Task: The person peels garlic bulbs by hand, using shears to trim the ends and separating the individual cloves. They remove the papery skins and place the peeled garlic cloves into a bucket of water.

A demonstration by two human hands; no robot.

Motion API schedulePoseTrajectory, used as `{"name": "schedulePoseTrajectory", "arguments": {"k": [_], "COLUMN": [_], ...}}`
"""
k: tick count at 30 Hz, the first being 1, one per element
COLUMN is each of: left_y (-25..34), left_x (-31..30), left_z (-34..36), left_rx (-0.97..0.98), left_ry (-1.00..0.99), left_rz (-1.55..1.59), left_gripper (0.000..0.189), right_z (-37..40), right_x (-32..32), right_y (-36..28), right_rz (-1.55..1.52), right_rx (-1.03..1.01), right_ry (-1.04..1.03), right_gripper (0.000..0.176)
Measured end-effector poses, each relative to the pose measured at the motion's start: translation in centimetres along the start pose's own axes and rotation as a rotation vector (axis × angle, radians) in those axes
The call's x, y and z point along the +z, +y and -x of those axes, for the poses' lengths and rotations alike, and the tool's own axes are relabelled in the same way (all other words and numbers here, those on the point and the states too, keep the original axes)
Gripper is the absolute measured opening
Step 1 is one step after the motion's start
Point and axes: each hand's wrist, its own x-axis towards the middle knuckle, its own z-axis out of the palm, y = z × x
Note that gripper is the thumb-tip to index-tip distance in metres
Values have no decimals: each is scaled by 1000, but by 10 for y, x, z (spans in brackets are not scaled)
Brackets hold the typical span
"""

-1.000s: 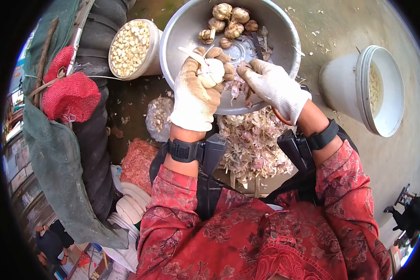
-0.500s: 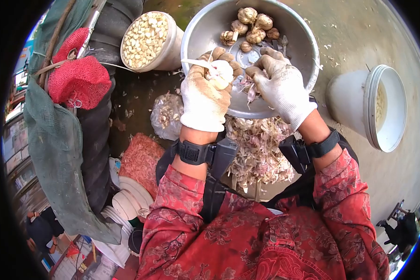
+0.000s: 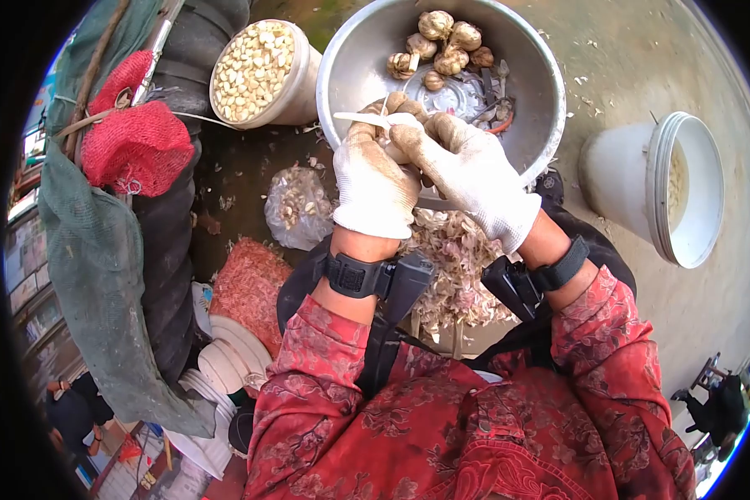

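My left hand (image 3: 375, 183), in a white knit glove with a stained palm, is closed around a garlic bulb whose pale stem (image 3: 360, 119) sticks out to the left. Against the same bulb press the thumb and fingers of my gloved right hand (image 3: 475, 171), which hide most of it. Both hands are over the near rim of a metal basin (image 3: 335, 79). Inside the basin lie several unpeeled garlic bulbs (image 3: 452, 61), with a small tool and loose skins to their right. Below my hands is a heap of garlic skins (image 3: 462, 283).
A bucket of peeled cloves (image 3: 254, 71) stands left of the basin, and a white bucket (image 3: 625, 179) tilts at right. Near my left arm are a clear plastic bag (image 3: 298, 208) and a red mesh sack (image 3: 250, 287). Red netting (image 3: 146, 150) hangs at far left. Other people appear at both lower edges.
My right hand has moved left from above the basin to the garlic bulb in my left hand. The small tool and skins in the basin now show where that hand was.
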Motion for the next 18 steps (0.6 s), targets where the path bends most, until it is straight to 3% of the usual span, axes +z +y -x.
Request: {"name": "schedulePoseTrajectory", "arguments": {"k": [1, 5, 7, 8, 9, 10, 11, 13, 15, 17, 18], "left_y": [-1, -4, 7, 6, 7, 7, 6, 6, 5, 4, 2], "left_x": [0, -4, -2, -4, -5, -6, -6, -4, -1, 2, 4], "left_z": [-2, 1, 11, 9, 8, 7, 6, 5, 5, 2, -3], "left_rx": [-121, -107, 86, 159, 180, 180, 164, 125, 87, 62, -66], "left_ry": [23, 2, -14, -17, -26, -38, -41, -49, -45, -41, 21], "left_rz": [275, 142, -398, -535, -546, -525, -475, -361, -268, -231, 117], "left_gripper": [27, 22, 25, 24, 23, 23, 22, 21, 20, 19, 22], "right_z": [-1, -1, 5, 3, -1, -3, -1, 3, 2, 2, 3], "right_x": [1, -4, -10, -13, -15, -17, -17, -19, -19, -15, -14], "right_y": [4, 12, 5, 6, 9, 10, 9, 2, -1, -7, -7], "right_rz": [-5, 111, -58, -58, -242, -426, -426, -495, -447, -149, -141], "right_rx": [-11, -94, -61, -61, 77, 217, 219, 314, 241, 171, 168], "right_ry": [23, 31, -63, -63, -149, -234, -234, -196, -219, -112, -96], "right_gripper": [49, 44, 40, 40, 39, 38, 38, 53, 49, 53, 57]}}
